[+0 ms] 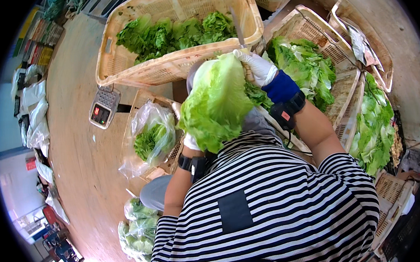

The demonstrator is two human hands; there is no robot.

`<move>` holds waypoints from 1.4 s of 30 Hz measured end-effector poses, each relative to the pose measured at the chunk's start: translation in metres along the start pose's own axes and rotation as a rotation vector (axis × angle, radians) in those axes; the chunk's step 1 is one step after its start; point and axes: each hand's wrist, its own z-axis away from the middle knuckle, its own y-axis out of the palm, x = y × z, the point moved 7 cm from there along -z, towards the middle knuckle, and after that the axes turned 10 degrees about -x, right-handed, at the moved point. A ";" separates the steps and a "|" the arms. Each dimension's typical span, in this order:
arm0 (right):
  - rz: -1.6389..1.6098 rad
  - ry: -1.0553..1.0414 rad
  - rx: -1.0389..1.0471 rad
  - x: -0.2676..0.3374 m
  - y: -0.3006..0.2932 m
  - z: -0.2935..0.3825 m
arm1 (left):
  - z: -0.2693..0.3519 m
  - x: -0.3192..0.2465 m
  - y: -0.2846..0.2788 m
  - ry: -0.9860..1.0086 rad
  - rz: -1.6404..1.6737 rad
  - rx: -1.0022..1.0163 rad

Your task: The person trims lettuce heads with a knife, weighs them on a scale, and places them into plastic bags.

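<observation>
A large head of leafy green lettuce (217,98) is in front of my lap. My left hand (191,142), in a white glove, holds it from beneath and the left side; leaves hide most of that hand. At the lettuce's upper right, my right hand (258,66), also gloved, grips a knife (237,28). Its long blade points away from me, over the near rim of a yellowed plastic crate (144,72). My right fingertips are close against the lettuce; whether they also press on it, I cannot tell.
Lettuce heads (187,32) line the far crate. A clear plastic bag (154,130) with lettuce rests on a smaller crate (137,106) at left, beside a digital scale display (103,108). Bagged lettuce (138,227) lies at lower left. Crates at right hold loose lettuce (303,69) and leaves (372,129).
</observation>
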 end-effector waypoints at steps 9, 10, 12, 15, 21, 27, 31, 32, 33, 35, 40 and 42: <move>0.290 -0.138 -0.082 -0.009 0.012 0.017 | 0.040 -0.033 -0.023 0.638 -1.041 -0.048; 0.354 -0.150 -0.111 -0.004 0.016 0.024 | 0.040 -0.033 -0.026 0.644 -1.075 -0.040; 0.497 -0.226 -0.142 0.007 0.028 0.037 | 0.040 -0.029 -0.037 0.518 -0.748 0.067; 0.701 -0.446 0.001 0.026 0.048 0.052 | 0.030 -0.020 -0.048 0.093 0.202 0.195; 1.132 -0.671 0.187 0.032 0.055 0.048 | 0.039 -0.034 -0.052 0.546 -0.662 0.083; 0.969 -0.506 0.338 0.026 0.085 0.071 | 0.034 -0.037 -0.073 0.283 -0.229 0.186; 0.828 -0.419 0.174 0.036 0.079 0.076 | 0.024 -0.039 -0.097 0.275 -0.079 0.188; 0.791 -0.573 0.134 0.041 0.075 0.071 | 0.023 -0.040 -0.103 0.287 -0.054 0.178; 0.778 -0.570 0.022 0.046 0.064 0.062 | 0.022 -0.041 -0.107 0.298 -0.027 0.170; 0.740 -0.572 -0.221 0.061 0.037 0.050 | 0.027 -0.048 -0.101 0.386 -0.094 0.107; 0.746 -0.541 -0.242 0.061 0.014 0.036 | 0.038 -0.062 -0.091 0.410 -0.083 0.111; 0.770 -0.551 -0.181 0.050 0.034 0.043 | 0.041 -0.066 -0.088 0.405 -0.082 0.126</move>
